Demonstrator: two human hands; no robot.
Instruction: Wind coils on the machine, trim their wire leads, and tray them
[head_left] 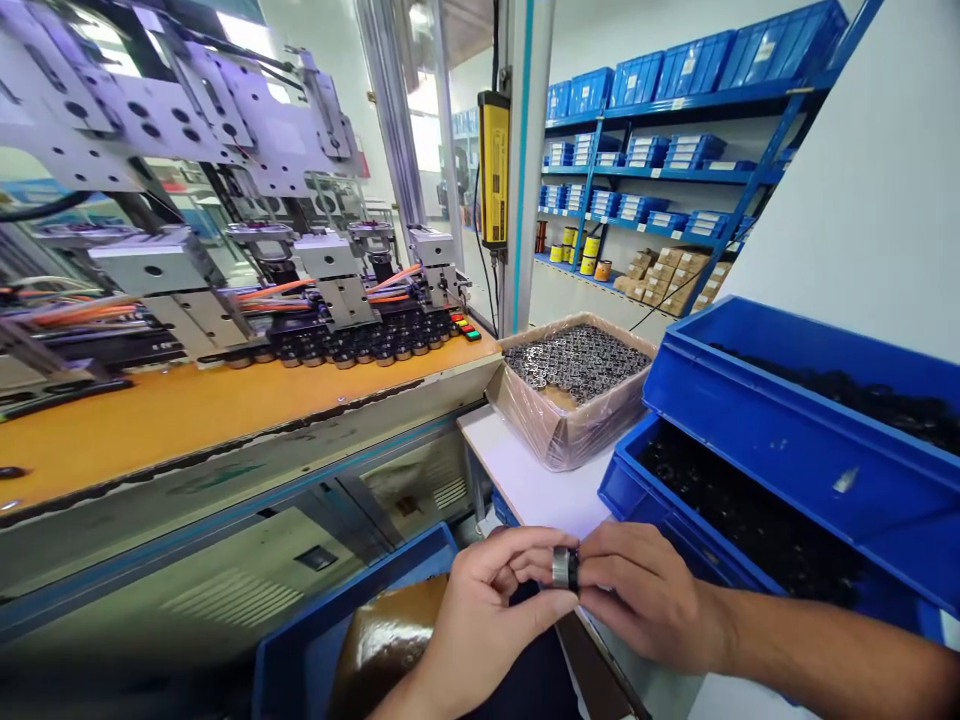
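Note:
My left hand [491,610] and my right hand [652,595] meet in front of me, above the front of the white table. Between their fingertips is a small silver metal ring [560,567] with a black piece [573,570] against its right side. The left thumb and fingers grip the ring from the left. My right fingers close on the black piece, hiding most of it. Whether the two pieces are fully joined I cannot tell.
A plastic-lined carton [559,445] of metal parts stands on the white table [499,440]. To the right, stacked blue bins [757,410] hold black parts. At left, a machine [330,255] stands over an orange worktop [187,405] with rows of round parts [382,345]. A blue crate [281,660] sits below.

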